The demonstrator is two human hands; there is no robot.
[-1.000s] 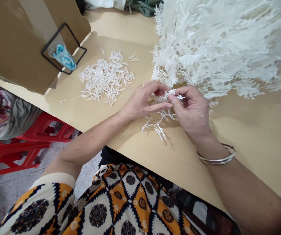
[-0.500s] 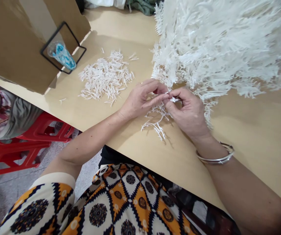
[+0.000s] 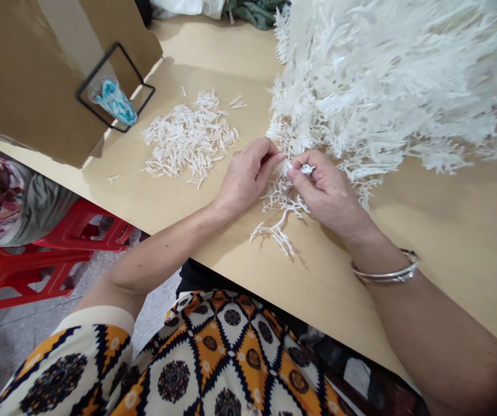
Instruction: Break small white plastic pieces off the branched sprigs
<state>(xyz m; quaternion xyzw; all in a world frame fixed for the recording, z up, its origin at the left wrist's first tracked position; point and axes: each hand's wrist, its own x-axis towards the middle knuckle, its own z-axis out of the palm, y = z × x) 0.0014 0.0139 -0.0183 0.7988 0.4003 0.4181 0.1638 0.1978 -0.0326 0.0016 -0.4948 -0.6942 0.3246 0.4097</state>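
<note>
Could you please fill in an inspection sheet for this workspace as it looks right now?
Surface: tan wooden table.
Job's things: white branched sprig between the hands; big heap behind it; pile of loose bits to the left.
Clutter: cardboard box; wire frame holding a cup.
Grippers: left hand and right hand both pinch the sprig.
Cables: nothing seen.
Surroundings: red stools; another person at left.
</note>
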